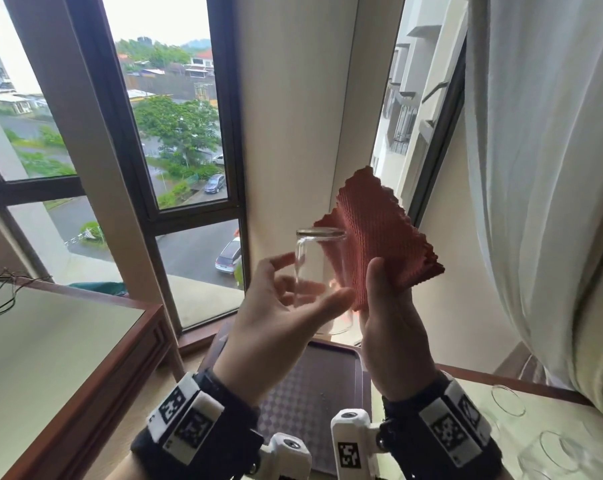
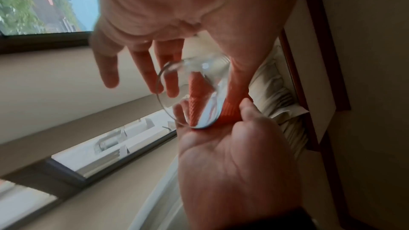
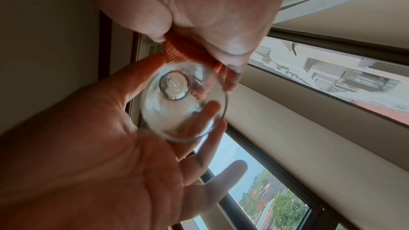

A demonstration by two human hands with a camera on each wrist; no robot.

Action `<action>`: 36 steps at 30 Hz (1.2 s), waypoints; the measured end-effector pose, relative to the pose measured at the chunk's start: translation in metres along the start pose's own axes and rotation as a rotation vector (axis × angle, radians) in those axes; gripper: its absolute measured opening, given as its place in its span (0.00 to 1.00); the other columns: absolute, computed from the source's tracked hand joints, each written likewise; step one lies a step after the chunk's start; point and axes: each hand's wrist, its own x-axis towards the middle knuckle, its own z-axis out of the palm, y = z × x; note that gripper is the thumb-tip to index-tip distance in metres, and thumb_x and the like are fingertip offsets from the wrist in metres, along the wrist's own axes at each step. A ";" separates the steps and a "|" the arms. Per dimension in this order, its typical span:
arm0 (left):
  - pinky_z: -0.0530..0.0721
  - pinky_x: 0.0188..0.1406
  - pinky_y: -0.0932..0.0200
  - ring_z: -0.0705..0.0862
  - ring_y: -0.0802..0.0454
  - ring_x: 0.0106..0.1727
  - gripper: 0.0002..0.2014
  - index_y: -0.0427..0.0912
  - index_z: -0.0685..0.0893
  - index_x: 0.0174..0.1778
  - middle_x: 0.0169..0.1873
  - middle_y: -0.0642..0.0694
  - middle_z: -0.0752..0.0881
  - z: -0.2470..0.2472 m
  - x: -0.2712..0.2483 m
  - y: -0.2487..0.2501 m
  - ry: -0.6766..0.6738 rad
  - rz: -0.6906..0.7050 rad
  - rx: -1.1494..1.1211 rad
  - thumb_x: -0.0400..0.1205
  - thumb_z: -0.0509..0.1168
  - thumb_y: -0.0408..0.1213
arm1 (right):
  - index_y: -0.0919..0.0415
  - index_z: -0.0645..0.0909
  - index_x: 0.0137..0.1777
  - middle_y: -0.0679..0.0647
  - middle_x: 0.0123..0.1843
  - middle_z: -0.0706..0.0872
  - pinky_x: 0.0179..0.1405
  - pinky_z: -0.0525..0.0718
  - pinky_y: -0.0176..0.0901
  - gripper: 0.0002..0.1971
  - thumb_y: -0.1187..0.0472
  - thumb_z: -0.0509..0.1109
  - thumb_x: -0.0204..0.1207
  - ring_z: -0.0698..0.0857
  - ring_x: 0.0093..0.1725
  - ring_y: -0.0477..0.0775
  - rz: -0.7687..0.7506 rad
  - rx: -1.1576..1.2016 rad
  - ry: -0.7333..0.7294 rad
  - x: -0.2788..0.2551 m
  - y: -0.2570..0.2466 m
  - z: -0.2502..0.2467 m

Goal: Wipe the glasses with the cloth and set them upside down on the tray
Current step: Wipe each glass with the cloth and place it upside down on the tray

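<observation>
A person holds a clear glass [image 1: 322, 271] base-up above the tray [image 1: 328, 382], the left hand [image 1: 279, 320] cupping it with thumb and loosely spread fingers while the right hand [image 1: 393, 327] pinches a folded red cloth [image 1: 379, 237] flat against the glass's far side. The wiping step appears under way; the next move likely calls for lowering the glass, rim down, onto the tray without slipping. More glasses [image 1: 549, 441] wait beside the tray, cut off at the frame's edge. The glass's rim is hard to make out behind the left thumb, and the cloth's lower edge is hidden by the right hand.
</observation>
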 end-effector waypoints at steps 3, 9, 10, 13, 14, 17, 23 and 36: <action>0.88 0.46 0.71 0.94 0.59 0.55 0.30 0.49 0.84 0.72 0.55 0.46 0.95 0.008 0.000 0.002 -0.057 -0.089 -0.079 0.74 0.81 0.51 | 0.61 0.70 0.77 0.53 0.68 0.88 0.70 0.84 0.46 0.20 0.54 0.57 0.90 0.84 0.72 0.57 -0.065 -0.036 0.035 0.004 -0.008 0.008; 0.90 0.55 0.59 0.93 0.51 0.55 0.15 0.45 0.97 0.51 0.55 0.41 0.95 0.002 0.008 0.019 -0.051 -0.095 -0.531 0.86 0.66 0.46 | 0.53 0.76 0.72 0.55 0.66 0.88 0.61 0.86 0.65 0.15 0.59 0.59 0.88 0.87 0.64 0.63 -0.220 -0.243 0.021 -0.010 0.006 0.001; 0.90 0.60 0.55 0.92 0.51 0.56 0.16 0.47 0.97 0.51 0.56 0.42 0.94 0.000 0.012 0.021 -0.040 -0.079 -0.562 0.88 0.64 0.47 | 0.52 0.74 0.76 0.53 0.72 0.85 0.66 0.83 0.70 0.19 0.60 0.59 0.87 0.83 0.71 0.67 -0.268 -0.288 0.005 -0.016 0.009 0.002; 0.83 0.77 0.38 0.91 0.41 0.64 0.23 0.38 0.92 0.65 0.61 0.36 0.93 -0.005 0.023 0.024 0.022 -0.117 -0.594 0.87 0.68 0.55 | 0.57 0.73 0.81 0.52 0.83 0.74 0.81 0.67 0.73 0.22 0.64 0.60 0.87 0.64 0.87 0.56 -0.387 -0.377 -0.073 -0.021 0.017 0.009; 0.85 0.74 0.38 0.92 0.42 0.63 0.29 0.37 0.89 0.67 0.60 0.37 0.94 -0.007 0.025 0.025 0.011 -0.147 -0.594 0.84 0.68 0.59 | 0.60 0.74 0.81 0.54 0.84 0.73 0.83 0.64 0.73 0.22 0.65 0.61 0.88 0.62 0.88 0.58 -0.407 -0.426 -0.108 -0.023 0.016 0.011; 0.81 0.77 0.34 0.88 0.37 0.72 0.39 0.37 0.83 0.76 0.70 0.35 0.89 -0.012 0.025 0.026 -0.126 -0.146 -0.551 0.82 0.68 0.67 | 0.60 0.70 0.83 0.52 0.86 0.69 0.82 0.63 0.75 0.28 0.69 0.68 0.85 0.58 0.88 0.67 -0.390 -0.582 -0.155 -0.023 0.021 0.012; 0.80 0.81 0.40 0.92 0.38 0.64 0.16 0.38 0.95 0.56 0.54 0.33 0.94 -0.017 0.016 0.030 -0.064 0.074 -0.466 0.85 0.71 0.47 | 0.55 0.73 0.82 0.47 0.84 0.71 0.78 0.66 0.78 0.23 0.59 0.64 0.88 0.57 0.89 0.63 -0.428 -0.749 -0.191 -0.011 0.008 0.012; 0.84 0.68 0.47 0.88 0.41 0.59 0.18 0.42 0.93 0.62 0.57 0.35 0.91 -0.028 0.012 0.015 -0.089 -0.107 -0.505 0.84 0.72 0.51 | 0.53 0.77 0.66 0.44 0.65 0.86 0.58 0.83 0.57 0.10 0.57 0.65 0.87 0.82 0.59 0.51 -0.385 -0.672 -0.275 -0.019 -0.013 0.026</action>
